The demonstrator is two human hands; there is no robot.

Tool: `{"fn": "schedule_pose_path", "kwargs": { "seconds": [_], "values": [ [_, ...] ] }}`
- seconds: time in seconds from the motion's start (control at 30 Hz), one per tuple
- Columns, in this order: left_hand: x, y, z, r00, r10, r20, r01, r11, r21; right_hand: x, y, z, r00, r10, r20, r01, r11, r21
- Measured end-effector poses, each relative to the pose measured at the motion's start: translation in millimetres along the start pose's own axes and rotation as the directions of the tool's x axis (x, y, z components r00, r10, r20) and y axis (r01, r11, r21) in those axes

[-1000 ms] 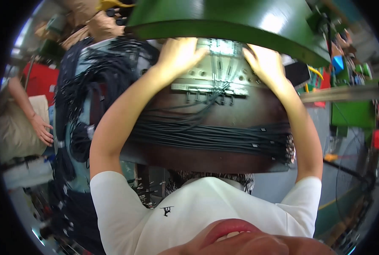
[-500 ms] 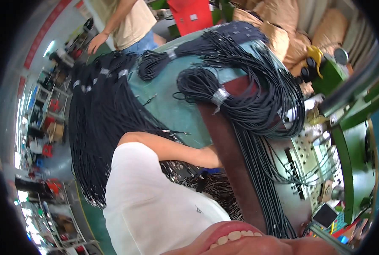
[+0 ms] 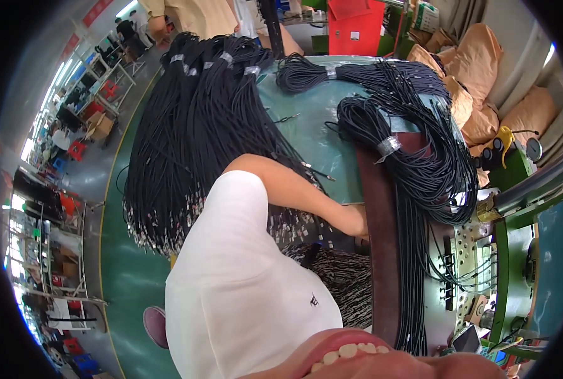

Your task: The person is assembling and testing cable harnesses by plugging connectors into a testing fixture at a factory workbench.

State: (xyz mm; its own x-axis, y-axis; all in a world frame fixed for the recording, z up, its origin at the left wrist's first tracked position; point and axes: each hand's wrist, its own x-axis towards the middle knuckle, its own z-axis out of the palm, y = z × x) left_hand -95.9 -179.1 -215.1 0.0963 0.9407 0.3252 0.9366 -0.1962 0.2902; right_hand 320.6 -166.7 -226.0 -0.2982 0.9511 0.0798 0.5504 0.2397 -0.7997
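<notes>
At the centre of the frame the person's left hand [image 3: 356, 222] reaches to the edge of the brown board [image 3: 377, 252], its fingers hidden behind it, so whether it grips anything cannot be told; the right hand is out of view. Coiled black cables [image 3: 414, 151] drape over the board at upper right, and more cable bundles [image 3: 193, 132] spread across the green table [image 3: 307, 132] at upper left.

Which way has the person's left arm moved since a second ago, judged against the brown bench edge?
Yes: the left arm came down from the machine block and now reaches low beside the brown bench edge.
</notes>
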Motion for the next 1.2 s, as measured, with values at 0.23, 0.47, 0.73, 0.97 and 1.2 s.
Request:
{"fn": "schedule_pose_path", "kwargs": {
  "seconds": [0.23,0.47,0.73,0.97,1.2],
  "values": [
    [-0.2,-12.1,14.6,0.992,0.124,-0.012,-0.116,0.957,0.266,-32.8,20.3,0.9,0.985,0.055,0.162,-0.078,0.988,0.136],
    [-26.0,82.9,-101.0,0.739,-0.284,0.611,0.255,0.957,0.136,-16.1,45.2,-2.5,0.945,0.003,0.328,-0.084,0.969,0.234],
    [-219.0,201.0,-67.2,0.681,-0.586,0.439,0.72,0.646,-0.254,1.8,34.3,35.0,0.849,-0.067,0.524,-0.134,0.932,0.336],
    [-347.8,126.2,84.1,0.229,-0.973,-0.025,0.815,0.206,-0.542,-3.1,-21.9,49.2,0.746,-0.138,0.652,0.043,0.986,0.159],
    [-347.4,125.6,137.8,0.31,-0.95,0.021,0.726,0.223,-0.65,-16.3,-41.3,78.4,0.801,-0.314,0.511,0.34,0.939,0.044]
  ]
}}
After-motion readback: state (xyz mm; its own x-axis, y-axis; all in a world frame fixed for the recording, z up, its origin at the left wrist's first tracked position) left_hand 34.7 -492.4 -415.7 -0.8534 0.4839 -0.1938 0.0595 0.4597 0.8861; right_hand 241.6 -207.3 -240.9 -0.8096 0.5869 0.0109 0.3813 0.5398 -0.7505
